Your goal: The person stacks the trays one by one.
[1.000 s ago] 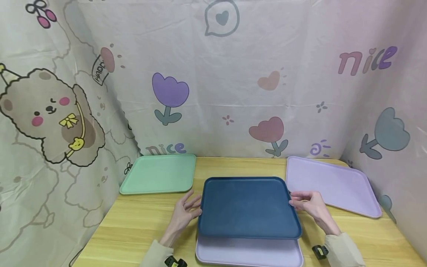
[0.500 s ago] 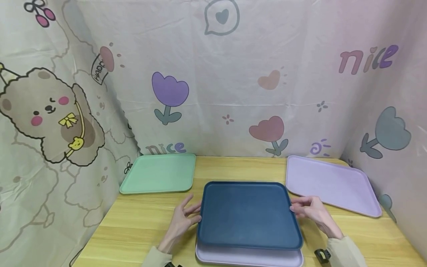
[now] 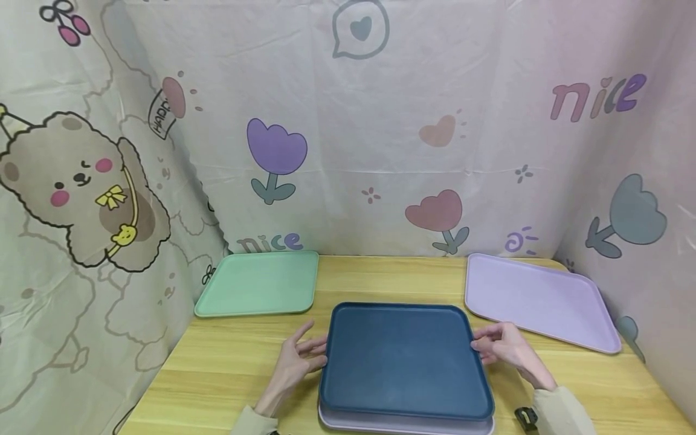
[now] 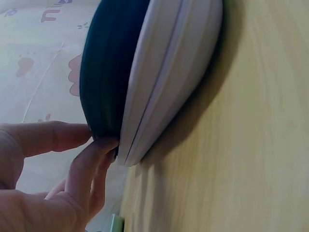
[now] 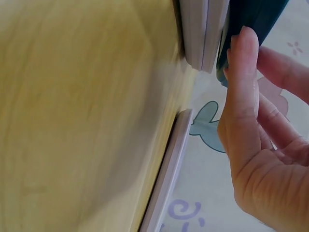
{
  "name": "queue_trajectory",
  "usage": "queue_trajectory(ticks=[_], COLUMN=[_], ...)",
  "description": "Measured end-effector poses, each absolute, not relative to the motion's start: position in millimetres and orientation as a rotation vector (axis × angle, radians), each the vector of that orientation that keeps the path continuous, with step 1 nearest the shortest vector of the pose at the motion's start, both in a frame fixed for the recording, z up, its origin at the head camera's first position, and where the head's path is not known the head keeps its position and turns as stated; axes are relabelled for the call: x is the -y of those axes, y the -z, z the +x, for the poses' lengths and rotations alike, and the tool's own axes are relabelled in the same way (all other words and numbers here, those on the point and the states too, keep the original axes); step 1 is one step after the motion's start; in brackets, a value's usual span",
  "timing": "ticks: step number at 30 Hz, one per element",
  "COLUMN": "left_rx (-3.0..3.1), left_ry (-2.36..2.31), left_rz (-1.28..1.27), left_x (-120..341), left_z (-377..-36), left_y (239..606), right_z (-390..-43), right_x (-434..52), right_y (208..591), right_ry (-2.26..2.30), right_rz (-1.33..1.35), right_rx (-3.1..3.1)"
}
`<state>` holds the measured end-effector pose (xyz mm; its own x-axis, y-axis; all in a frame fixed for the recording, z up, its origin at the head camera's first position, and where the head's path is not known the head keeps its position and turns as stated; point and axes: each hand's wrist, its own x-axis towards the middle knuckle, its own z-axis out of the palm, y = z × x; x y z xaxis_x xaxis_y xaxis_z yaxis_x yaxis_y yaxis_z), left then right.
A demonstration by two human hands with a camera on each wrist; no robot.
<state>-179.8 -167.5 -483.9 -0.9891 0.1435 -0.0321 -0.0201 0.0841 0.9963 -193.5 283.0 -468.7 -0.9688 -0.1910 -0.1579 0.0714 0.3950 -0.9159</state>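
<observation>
A dark blue rectangular tray (image 3: pixel 405 359) sits low over a lavender tray (image 3: pixel 405 422), whose front rim shows below it in the head view. From the left wrist, two stacked lavender trays (image 4: pixel 157 82) appear directly under the blue one (image 4: pixel 104 72). My left hand (image 3: pixel 293 362) pinches the blue tray's left edge, thumb at the upper rim and fingers at its underside. On the opposite edge, my right hand (image 3: pixel 505 347) pinches the same tray between thumb and fingers. The right wrist view shows that hand (image 5: pixel 260 135) with fingertips right at the blue rim, close to the lavender stack (image 5: pixel 205 29).
A mint green tray (image 3: pixel 263 284) lies at the table's back left. Another lavender tray (image 3: pixel 538 302) lies angled at the back right. A printed curtain (image 3: pixel 348 121) hangs behind and along both sides of the wooden table (image 3: pixel 217 368).
The blue tray has come down and toward the person, covering more of the lavender tray beneath. Both hands moved along with it, keeping their hold on its side edges.
</observation>
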Motion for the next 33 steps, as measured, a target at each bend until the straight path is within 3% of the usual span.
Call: queue_trajectory(ticks=[22, 33], left_rx=[-2.36, -2.42], left_ry=[-1.924, -1.639], left_rz=[0.195, 0.381], left_x=[168, 163], left_z=[-186, -223], left_y=[483, 478], right_z=[-198, -217], right_x=[-285, -280], right_y=[471, 473], right_ry=[1.474, 1.513], right_rz=[-0.224, -0.215], right_rx=[-2.46, -2.513])
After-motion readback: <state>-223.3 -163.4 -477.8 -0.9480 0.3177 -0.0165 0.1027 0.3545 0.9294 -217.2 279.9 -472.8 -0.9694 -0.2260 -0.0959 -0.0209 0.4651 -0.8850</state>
